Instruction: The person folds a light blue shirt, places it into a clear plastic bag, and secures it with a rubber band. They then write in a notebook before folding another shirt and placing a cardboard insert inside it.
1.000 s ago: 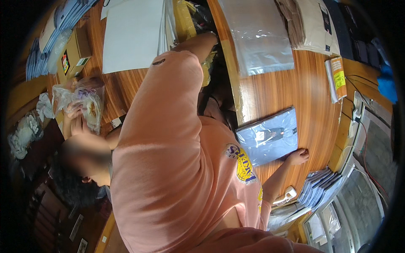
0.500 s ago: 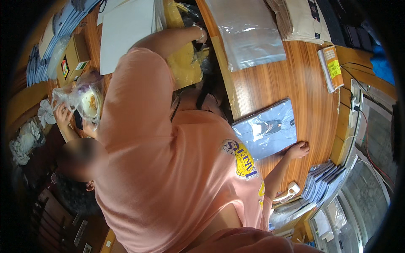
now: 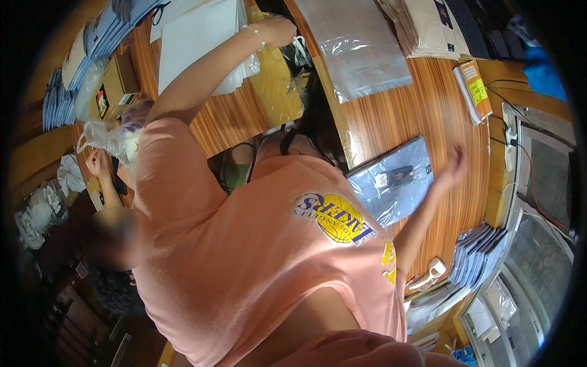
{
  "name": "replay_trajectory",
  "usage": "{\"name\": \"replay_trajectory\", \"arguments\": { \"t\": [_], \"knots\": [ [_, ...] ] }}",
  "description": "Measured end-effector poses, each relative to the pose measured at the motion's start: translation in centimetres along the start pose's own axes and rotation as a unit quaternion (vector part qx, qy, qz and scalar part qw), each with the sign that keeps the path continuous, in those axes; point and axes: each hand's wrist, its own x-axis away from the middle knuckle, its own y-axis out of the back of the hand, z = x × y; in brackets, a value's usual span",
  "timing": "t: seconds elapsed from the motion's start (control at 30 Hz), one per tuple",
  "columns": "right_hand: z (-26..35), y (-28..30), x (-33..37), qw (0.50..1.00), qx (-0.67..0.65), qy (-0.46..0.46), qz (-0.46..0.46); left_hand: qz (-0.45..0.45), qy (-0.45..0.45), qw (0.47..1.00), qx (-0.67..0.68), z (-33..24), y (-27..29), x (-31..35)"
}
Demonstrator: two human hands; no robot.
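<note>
The bagged blue shirt [image 3: 391, 183] lies on the worktop [image 3: 382, 116], just beside the blurred right hand [image 3: 453, 165]; the left hand [image 3: 278, 31] is near the yellow sheet [image 3: 276, 85]; whether either's fingers are apart or together, I cannot tell

Blurred right hand [image 3: 453, 166]; cropped plastic [image 3: 361, 67]
</note>
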Motion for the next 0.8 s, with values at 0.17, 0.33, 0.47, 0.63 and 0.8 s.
{"name": "replay_trajectory", "arguments": {
  "t": [0.17,0.33,0.47,0.63,0.8],
  "knots": [
    [11.6,-16.3,2.1,0.888,-0.139,0.096,0.427,-0.126,-0.051,0.986,0.095,0.2,1.9,2.0],
    [14.0,-25.9,3.0,0.89,-0.14,0.087,0.426,-0.128,-0.043,0.97,0.203,-1.2,2.1,3.9],
    [15.1,-28.6,2.8,0.885,-0.16,0.018,0.437,-0.118,-0.057,0.949,0.286,-1.0,1.2,5.0],
    [14.8,-28.9,1.0,0.814,-0.242,0.021,0.527,-0.093,-0.049,0.954,0.28,-0.4,0.8,6.6],
    [15.1,-29.0,-0.3,0.811,-0.144,0.143,0.549,-0.076,-0.01,0.975,0.211,-0.3,0.7,6.1]
  ]
}}
